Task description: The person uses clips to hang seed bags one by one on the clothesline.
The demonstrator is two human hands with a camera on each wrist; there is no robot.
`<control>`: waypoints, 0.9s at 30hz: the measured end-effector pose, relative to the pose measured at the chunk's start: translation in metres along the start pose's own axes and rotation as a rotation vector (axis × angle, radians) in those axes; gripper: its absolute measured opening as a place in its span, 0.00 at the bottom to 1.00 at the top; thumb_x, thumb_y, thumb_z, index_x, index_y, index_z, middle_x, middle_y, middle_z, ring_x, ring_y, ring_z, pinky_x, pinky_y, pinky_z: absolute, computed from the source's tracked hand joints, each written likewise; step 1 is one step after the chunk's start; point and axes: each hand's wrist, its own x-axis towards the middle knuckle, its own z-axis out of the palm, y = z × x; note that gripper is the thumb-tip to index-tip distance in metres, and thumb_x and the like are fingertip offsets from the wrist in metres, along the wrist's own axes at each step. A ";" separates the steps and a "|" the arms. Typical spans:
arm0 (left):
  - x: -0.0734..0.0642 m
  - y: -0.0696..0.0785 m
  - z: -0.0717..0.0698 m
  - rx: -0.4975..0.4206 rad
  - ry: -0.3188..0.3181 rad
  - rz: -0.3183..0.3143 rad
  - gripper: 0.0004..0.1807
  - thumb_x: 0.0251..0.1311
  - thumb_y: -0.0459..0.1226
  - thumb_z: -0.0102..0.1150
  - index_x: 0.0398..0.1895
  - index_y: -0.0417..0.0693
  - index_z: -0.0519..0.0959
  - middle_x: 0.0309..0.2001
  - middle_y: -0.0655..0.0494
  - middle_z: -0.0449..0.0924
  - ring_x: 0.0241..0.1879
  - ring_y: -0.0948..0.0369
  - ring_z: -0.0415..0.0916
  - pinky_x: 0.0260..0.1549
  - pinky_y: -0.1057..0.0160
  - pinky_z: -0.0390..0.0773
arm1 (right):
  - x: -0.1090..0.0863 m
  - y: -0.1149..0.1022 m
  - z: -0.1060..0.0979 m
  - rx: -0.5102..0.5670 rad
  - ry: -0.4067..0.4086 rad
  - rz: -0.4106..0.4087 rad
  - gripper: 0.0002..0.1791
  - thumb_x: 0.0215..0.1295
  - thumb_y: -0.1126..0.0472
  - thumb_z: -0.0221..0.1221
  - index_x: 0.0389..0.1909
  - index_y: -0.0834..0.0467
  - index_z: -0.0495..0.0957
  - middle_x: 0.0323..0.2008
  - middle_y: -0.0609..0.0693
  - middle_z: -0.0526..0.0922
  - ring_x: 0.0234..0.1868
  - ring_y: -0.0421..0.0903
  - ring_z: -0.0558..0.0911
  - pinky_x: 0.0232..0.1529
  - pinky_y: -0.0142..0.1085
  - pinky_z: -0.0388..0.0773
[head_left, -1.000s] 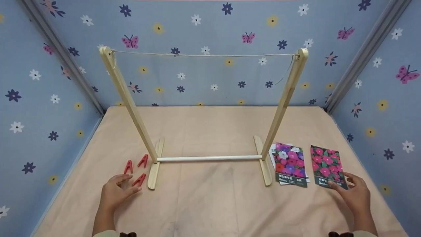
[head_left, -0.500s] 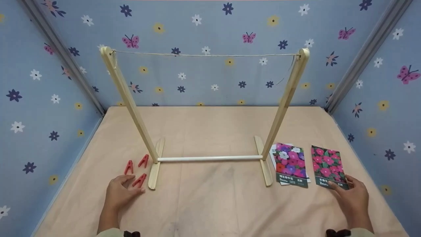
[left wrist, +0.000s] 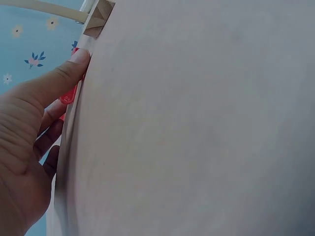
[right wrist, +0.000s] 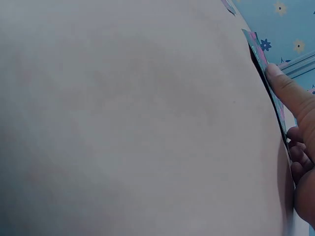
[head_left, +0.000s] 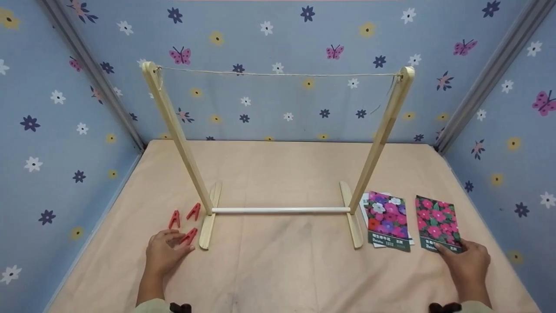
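Three red clothespins lie at the left of the cloth in the head view. My left hand [head_left: 164, 252] has its thumb and index finger on either side of the nearest clothespin [head_left: 189, 237], pinching its near end. The other two, the left clothespin [head_left: 174, 219] and the far clothespin [head_left: 193, 211], lie just beyond. On the right, my right hand [head_left: 469, 261] holds the lower right corner of a pink-flower seed packet [head_left: 438, 221], thumb on top and fingers at the edge. Beside it a mixed-colour flower packet [head_left: 388, 217] lies over another white-edged one [head_left: 365, 204], mostly hidden.
A wooden frame [head_left: 382, 139] stands in the middle, with a string [head_left: 278, 74] tied between its post tops and a white rod [head_left: 280, 210] low between its feet. Flower-patterned walls [head_left: 278, 104] enclose the peach cloth [head_left: 278, 269] on three sides.
My left hand has moved right and closed in around the nearest clothespin. My right hand stays at the pink-flower packet's corner. The head view has shifted slightly.
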 end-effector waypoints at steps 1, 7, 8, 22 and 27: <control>0.000 0.000 0.000 -0.002 0.003 0.004 0.28 0.44 0.43 0.79 0.46 0.35 0.83 0.57 0.40 0.75 0.58 0.43 0.64 0.58 0.41 0.62 | 0.000 0.000 0.000 -0.001 -0.003 0.003 0.50 0.55 0.45 0.70 0.67 0.74 0.60 0.66 0.72 0.56 0.68 0.67 0.58 0.66 0.54 0.61; -0.002 -0.002 0.002 -0.018 0.028 0.031 0.26 0.45 0.41 0.78 0.46 0.36 0.84 0.56 0.40 0.75 0.58 0.43 0.65 0.58 0.41 0.62 | 0.000 -0.003 0.000 -0.033 -0.005 0.002 0.49 0.56 0.45 0.70 0.69 0.71 0.60 0.68 0.71 0.53 0.69 0.67 0.53 0.68 0.57 0.55; -0.002 -0.002 0.002 -0.020 0.031 0.033 0.25 0.45 0.41 0.78 0.46 0.36 0.84 0.56 0.40 0.76 0.58 0.42 0.65 0.58 0.41 0.62 | 0.000 -0.004 0.000 -0.038 -0.008 0.007 0.49 0.56 0.45 0.69 0.69 0.70 0.60 0.68 0.71 0.53 0.69 0.67 0.52 0.68 0.57 0.54; -0.002 -0.002 0.002 -0.043 0.011 -0.017 0.23 0.49 0.39 0.76 0.49 0.39 0.83 0.58 0.40 0.75 0.60 0.43 0.65 0.61 0.41 0.61 | 0.001 -0.011 -0.001 0.001 -0.070 0.091 0.53 0.56 0.51 0.70 0.72 0.70 0.52 0.72 0.70 0.46 0.71 0.65 0.46 0.70 0.56 0.49; -0.003 0.000 0.000 -0.099 -0.017 -0.077 0.23 0.52 0.36 0.73 0.53 0.42 0.82 0.58 0.42 0.75 0.62 0.44 0.65 0.64 0.43 0.62 | -0.001 -0.011 -0.004 0.101 -0.080 0.063 0.58 0.52 0.54 0.73 0.75 0.66 0.46 0.71 0.69 0.52 0.71 0.64 0.52 0.70 0.54 0.54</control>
